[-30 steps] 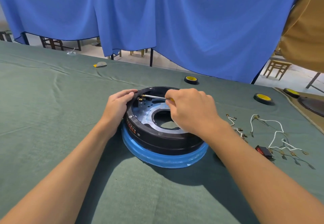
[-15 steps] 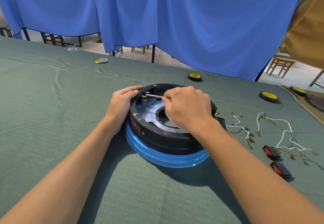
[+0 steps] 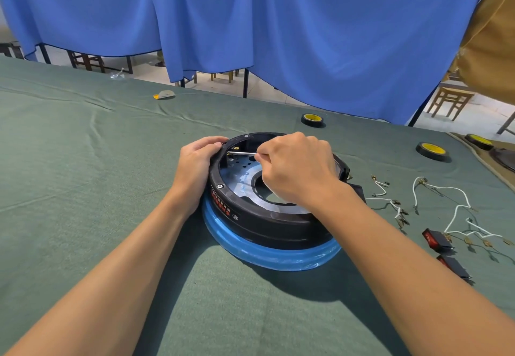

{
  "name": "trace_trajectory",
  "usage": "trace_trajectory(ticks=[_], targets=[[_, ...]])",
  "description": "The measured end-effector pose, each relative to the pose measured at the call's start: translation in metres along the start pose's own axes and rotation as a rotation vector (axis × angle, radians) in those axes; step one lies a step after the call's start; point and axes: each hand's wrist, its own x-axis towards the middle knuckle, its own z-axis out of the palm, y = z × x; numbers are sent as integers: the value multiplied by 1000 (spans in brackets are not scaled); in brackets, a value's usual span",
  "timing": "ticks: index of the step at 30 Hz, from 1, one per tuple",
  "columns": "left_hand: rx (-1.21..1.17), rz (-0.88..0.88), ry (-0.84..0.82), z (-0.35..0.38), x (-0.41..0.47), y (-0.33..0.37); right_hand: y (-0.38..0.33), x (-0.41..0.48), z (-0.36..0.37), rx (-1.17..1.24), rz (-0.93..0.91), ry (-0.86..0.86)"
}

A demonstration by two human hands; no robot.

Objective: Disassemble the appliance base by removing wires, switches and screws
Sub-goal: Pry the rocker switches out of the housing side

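The base [image 3: 267, 216], a black ring on a blue rim, sits on the green cloth of the table [image 3: 83, 188], roughly midway between the near and far edges and right of centre. Open cloth lies to the left of it and in front toward the near edge. To the right the room is tighter: loose white wires [image 3: 446, 205] lie near the base, and two black-and-red switches [image 3: 437, 240] lie beyond them toward the right edge. Three tape rolls [image 3: 312, 119] sit along the far edge, well apart from the base.

The left hand [image 3: 196, 166] is closed over the base's left rim, fingers curled across the top edge, forearm running back to the near-left corner. The right hand [image 3: 296, 169] hovers over the base's central opening, knuckles up, fingers pinched shut on a screwdriver [image 3: 242, 153]. Its metal shaft lies nearly level, pointing left toward the inner wall just beside the left fingers. What the tip touches cannot be made out.
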Motion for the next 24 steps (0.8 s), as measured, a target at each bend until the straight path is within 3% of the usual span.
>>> trace_trajectory(ticks=[11,14,24], targets=[[-25,-19,5,0,-4,2,0,-6,3,49,144,46],[-20,-24,16,0,-3,2,3,-8,1,61,195,-10],[-28,-9,19,2,-2,0,-1,-1,6,52,84,-68]])
